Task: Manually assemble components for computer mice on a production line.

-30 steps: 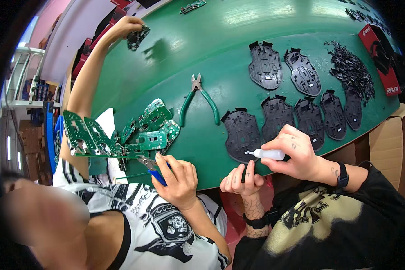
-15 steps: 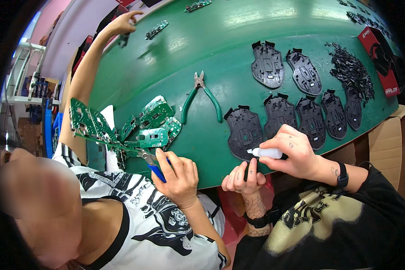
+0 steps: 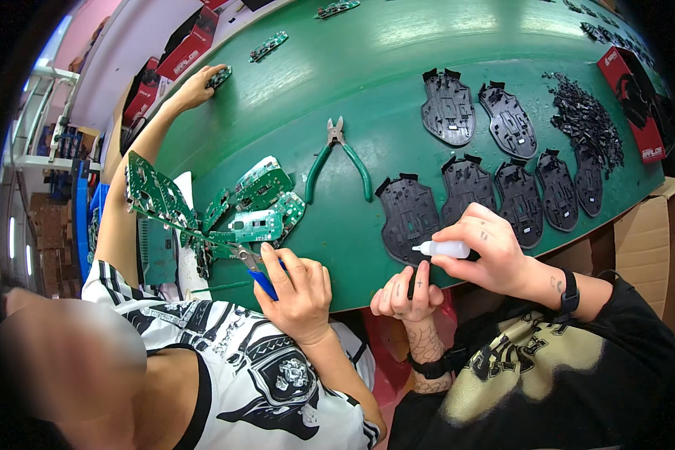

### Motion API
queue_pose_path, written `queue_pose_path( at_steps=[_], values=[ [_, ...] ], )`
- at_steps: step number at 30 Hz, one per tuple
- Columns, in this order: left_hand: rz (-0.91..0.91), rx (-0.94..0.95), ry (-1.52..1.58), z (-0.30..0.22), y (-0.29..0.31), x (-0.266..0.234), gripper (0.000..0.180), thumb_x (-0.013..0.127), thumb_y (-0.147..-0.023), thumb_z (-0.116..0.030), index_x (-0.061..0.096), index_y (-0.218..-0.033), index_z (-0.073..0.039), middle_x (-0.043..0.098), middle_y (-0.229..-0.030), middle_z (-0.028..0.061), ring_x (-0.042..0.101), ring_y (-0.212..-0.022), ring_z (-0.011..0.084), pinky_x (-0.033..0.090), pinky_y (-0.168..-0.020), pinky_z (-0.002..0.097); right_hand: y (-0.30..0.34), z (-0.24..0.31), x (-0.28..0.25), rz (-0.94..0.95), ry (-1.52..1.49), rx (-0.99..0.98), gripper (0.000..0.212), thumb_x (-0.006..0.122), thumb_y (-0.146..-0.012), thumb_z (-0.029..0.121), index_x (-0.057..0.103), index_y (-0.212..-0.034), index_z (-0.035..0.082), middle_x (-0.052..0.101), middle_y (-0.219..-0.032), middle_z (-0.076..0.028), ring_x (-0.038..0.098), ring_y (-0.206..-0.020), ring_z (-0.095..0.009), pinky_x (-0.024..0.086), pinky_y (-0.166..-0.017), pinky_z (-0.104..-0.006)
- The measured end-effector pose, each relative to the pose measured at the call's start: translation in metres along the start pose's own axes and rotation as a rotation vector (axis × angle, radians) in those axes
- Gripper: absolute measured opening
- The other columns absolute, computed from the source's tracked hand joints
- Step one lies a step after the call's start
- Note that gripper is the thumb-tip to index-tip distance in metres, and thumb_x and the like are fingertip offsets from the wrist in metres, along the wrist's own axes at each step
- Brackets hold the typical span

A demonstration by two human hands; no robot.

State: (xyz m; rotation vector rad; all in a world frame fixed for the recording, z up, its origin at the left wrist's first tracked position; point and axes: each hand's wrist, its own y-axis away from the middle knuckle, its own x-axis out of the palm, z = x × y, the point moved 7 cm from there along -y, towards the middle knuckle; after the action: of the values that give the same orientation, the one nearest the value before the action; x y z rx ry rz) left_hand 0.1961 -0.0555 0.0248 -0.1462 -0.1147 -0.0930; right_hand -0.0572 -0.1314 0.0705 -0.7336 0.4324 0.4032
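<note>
white lettering on red box (image 3: pixel 631 109) at right end of bench (image 3: pixel 397 112), white lettering on second red box (image 3: pixel 190 45) at upper left, dark lettering on pale-printed black shirt (image 3: pixel 529 375), cross sign on left hand (image 3: pixel 407 300)

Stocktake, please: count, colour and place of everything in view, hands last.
Smooth tabletop: one, green, centre.
Slim ridged plastic shells: seven, black, right half.
Heap of plastic bits: one, black, far right.
Open metal cutters: one, green-handled, centre.
Flat circuit boards: several overlapping, green, left of cutters; some farther off.
Second metal cutters: one, blue-handled, in co-worker's hand.
Printed boxes: several, red, right and upper left.
Cardboard carton: one, brown, lower right.
Squeeze bottle: one, white, in wearer's right hand.
Small narrow piece: one, black, in wearer's left hand.
Left hand: one, bare, lower centre.
Right hand: one, bare, right of it.
</note>
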Motion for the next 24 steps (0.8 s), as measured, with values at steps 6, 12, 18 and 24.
queue_pose_path(
  at_steps=[6, 12, 18, 24],
  values=[
    [0.02, -0.01, 0.232, -0.012, 0.003, 0.006, 0.045, 0.061, -0.088, -0.037, 0.061, -0.13, -0.022, 0.057, -0.115, -0.0114, 0.044, -0.088, 0.0086, 0.034, -0.074, 0.0201, 0.004, -0.004, -0.003, 0.01, 0.019, 0.012, 0.03, 0.081, -0.069, 0.011, 0.064, -0.092, 0.004, 0.065, -0.078, -0.006, 0.055, -0.064, -0.023, 0.046, -0.057, -0.0326],
    [0.019, 0.018, -0.104, -0.018, 0.006, 0.009, 0.046, 0.061, -0.088, -0.037, 0.06, -0.132, -0.022, 0.056, -0.116, -0.0114, 0.042, -0.087, 0.0093, 0.033, -0.074, 0.0215, 0.001, -0.002, -0.004, 0.0, 0.01, 0.006, 0.03, 0.081, -0.068, 0.01, 0.065, -0.092, 0.004, 0.065, -0.078, -0.006, 0.056, -0.065, -0.023, 0.047, -0.057, -0.0328],
    [0.069, 0.005, 0.198, -0.021, 0.007, 0.01, 0.046, 0.056, -0.094, -0.034, 0.053, -0.137, -0.018, 0.058, -0.121, -0.0041, 0.049, -0.1, 0.0097, 0.039, -0.08, 0.0211, 0.005, -0.005, -0.008, -0.003, -0.007, 0.028, 0.029, 0.081, -0.068, 0.009, 0.065, -0.092, 0.004, 0.066, -0.079, -0.006, 0.057, -0.066, -0.024, 0.047, -0.057, -0.0324],
    [0.073, 0.156, -0.174, -0.053, 0.027, 0.024, 0.042, 0.047, -0.099, -0.026, 0.048, -0.139, -0.01, 0.058, -0.124, 0.0, 0.05, -0.11, 0.0106, 0.042, -0.084, 0.0237, 0.007, -0.012, -0.021, -0.022, -0.201, 0.18, 0.027, 0.078, -0.07, 0.007, 0.065, -0.093, 0.003, 0.066, -0.085, -0.007, 0.058, -0.07, -0.018, 0.045, -0.059, -0.0285]
  ],
)
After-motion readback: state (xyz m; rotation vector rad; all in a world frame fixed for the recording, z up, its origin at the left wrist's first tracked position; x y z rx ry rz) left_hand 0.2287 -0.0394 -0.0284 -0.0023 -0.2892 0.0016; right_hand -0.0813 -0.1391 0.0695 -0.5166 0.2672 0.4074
